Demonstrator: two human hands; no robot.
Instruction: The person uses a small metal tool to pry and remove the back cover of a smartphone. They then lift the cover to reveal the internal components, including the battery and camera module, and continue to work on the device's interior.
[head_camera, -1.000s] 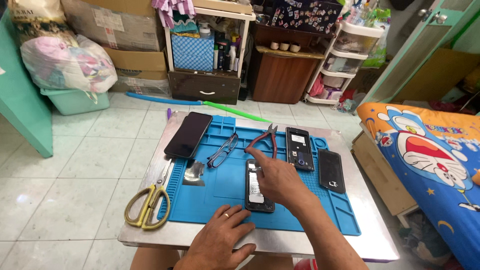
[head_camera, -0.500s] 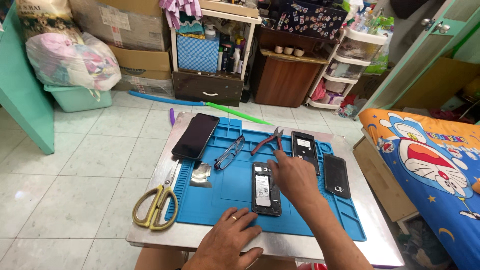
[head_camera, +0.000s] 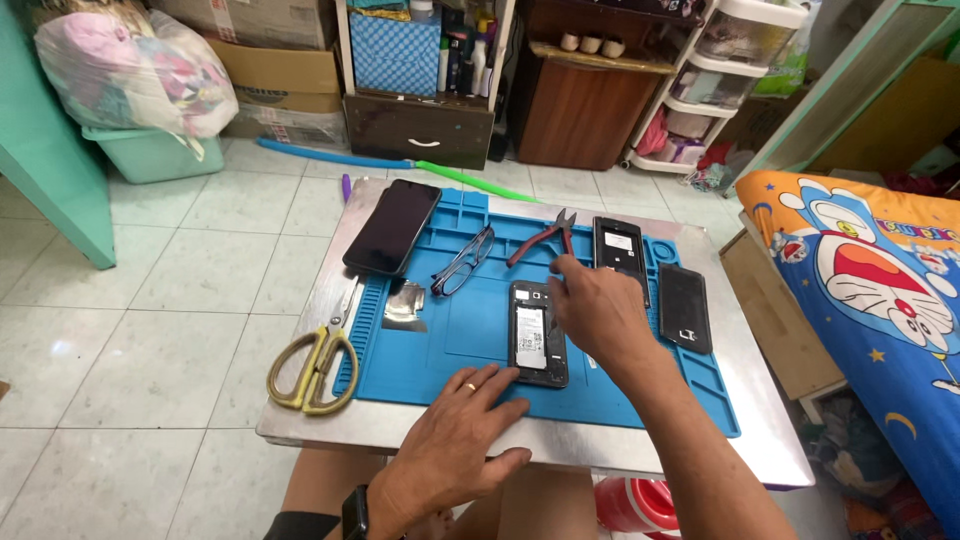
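Resting left hand (head_camera: 455, 440) by opened phone (head_camera: 537, 332), right hand (head_camera: 600, 312) beside pliers (head_camera: 543, 238)

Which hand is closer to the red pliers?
Right. The right hand reaches up just below the pliers, fingertips almost at them. The left hand lies flat at the mat's near edge, much farther away.

The blue matt rubbery work mat (head_camera: 455, 345) lies on a square table top of dull brushed metal (head_camera: 700, 455). At the mat's far left corner rests a black slab phone with a glossy glass face (head_camera: 392, 226); off its near left edge lie steel-bladed scissors with yellow smooth plastic handles (head_camera: 315, 358). At mat centre, the opened black phone body (head_camera: 536, 333) looks matt plastic with a paper-labelled battery.
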